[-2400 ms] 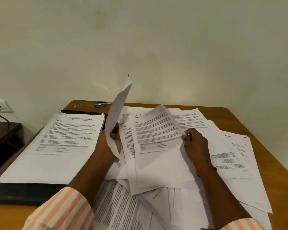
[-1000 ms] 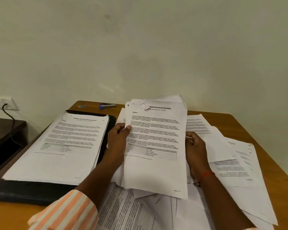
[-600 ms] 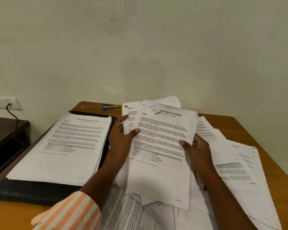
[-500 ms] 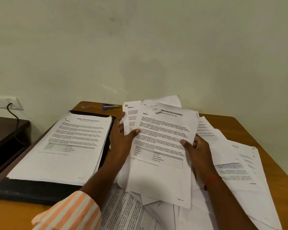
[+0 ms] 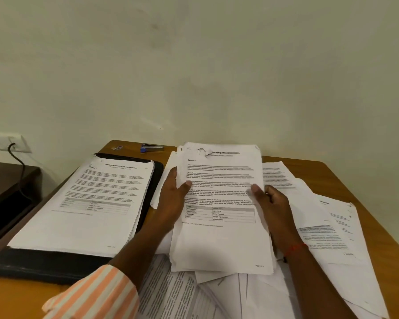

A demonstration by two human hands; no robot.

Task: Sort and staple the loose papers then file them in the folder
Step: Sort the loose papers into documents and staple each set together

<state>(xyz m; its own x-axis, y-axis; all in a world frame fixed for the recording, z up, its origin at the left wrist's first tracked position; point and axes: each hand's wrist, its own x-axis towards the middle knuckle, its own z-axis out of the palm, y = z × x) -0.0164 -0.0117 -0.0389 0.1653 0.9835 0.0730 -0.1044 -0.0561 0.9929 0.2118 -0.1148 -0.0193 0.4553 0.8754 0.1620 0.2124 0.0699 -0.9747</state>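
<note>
A squared-up set of printed sheets (image 5: 219, 240) stands tilted in front of me, its bottom edge on the paper pile. My left hand (image 5: 173, 199) grips its left edge with the thumb on the front page. My right hand (image 5: 270, 203) grips its right edge the same way. The top page has a torn spot near its heading. To the left lies the open black folder (image 5: 44, 265) with a stack of filed pages (image 5: 85, 208) on it. A blue and silver stapler (image 5: 151, 148) rests at the table's far edge.
Loose printed sheets (image 5: 327, 229) are strewn over the right and near part of the wooden table (image 5: 378, 226). A pale wall rises right behind the table. A wall socket with a black cable (image 5: 16, 155) is at the left, above a dark side surface (image 5: 7, 178).
The fanned sheets have been pulled together into one aligned set held upright between both hands. My left hand has shifted from spread fingers to a grip on the left edge.
</note>
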